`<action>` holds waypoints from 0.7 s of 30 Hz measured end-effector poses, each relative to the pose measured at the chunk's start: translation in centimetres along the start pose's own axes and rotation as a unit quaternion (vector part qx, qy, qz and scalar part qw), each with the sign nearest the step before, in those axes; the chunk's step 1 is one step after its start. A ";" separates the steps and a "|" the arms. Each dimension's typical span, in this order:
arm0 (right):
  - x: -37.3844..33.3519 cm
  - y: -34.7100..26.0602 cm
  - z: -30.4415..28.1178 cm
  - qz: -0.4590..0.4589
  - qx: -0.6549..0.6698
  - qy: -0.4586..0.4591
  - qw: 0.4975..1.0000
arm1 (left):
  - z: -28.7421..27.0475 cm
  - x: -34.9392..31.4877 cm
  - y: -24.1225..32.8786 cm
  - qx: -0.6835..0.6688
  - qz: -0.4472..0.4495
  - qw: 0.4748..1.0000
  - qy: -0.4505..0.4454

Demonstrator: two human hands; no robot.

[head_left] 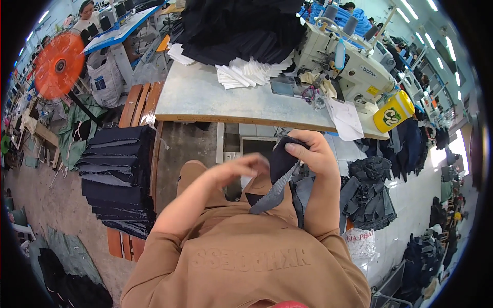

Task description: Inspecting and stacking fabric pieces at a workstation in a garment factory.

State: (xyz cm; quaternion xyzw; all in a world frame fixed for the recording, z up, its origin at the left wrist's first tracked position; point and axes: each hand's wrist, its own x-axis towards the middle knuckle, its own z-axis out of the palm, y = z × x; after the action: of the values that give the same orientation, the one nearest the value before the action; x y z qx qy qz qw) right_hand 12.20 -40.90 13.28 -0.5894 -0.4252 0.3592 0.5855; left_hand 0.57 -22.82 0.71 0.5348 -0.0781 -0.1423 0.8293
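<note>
Over my lap, my right hand [312,151] grips the top of a dark denim piece [281,161], its thumb pressed on the cloth. The piece hangs down in a curl, and its paler grey underside shows along a frayed edge. My left hand [239,168] is just left of the cloth, apart from it, with its fingers smeared by motion. Beneath the piece, more grey-blue denim [304,192] lies by my right thigh, partly hidden by my right forearm.
Ahead stands a worktable [200,100] with a black cloth heap [241,31], white folded pieces [246,72], a sewing machine [359,72] and a yellow tub [394,112]. Stacked denim [115,174] rests on a wooden bench [136,105] at left; bundled denim [368,192] is at right. An orange fan [59,65] stands far left.
</note>
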 end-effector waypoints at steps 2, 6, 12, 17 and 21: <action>-0.1 -0.1 -0.6 -0.018 0.002 0.051 0.999 | 0.4 -0.7 -3.1 -0.070 -0.060 0.992 -0.082; -0.5 0.2 -1.8 -0.028 -0.029 0.121 0.992 | 0.3 -2.5 -7.5 -0.187 -0.060 0.974 -0.109; -1.0 1.7 -3.0 -0.107 0.022 0.221 0.969 | -0.7 -3.6 -9.5 -0.096 -0.086 0.992 -0.008; -2.0 3.1 -4.8 -0.172 0.098 0.286 0.938 | -0.5 -3.6 -9.2 -0.219 0.012 0.955 0.199; -3.1 4.9 -7.4 -0.171 0.062 0.428 0.885 | -4.0 -6.1 -3.9 -0.171 0.208 0.885 0.379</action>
State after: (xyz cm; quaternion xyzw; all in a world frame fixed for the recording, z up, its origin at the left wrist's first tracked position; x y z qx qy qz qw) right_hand 18.25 -46.41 8.59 -0.5665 -0.2046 -0.0080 0.7982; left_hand -4.74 -18.93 -4.36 0.3692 0.1579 0.2358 0.8850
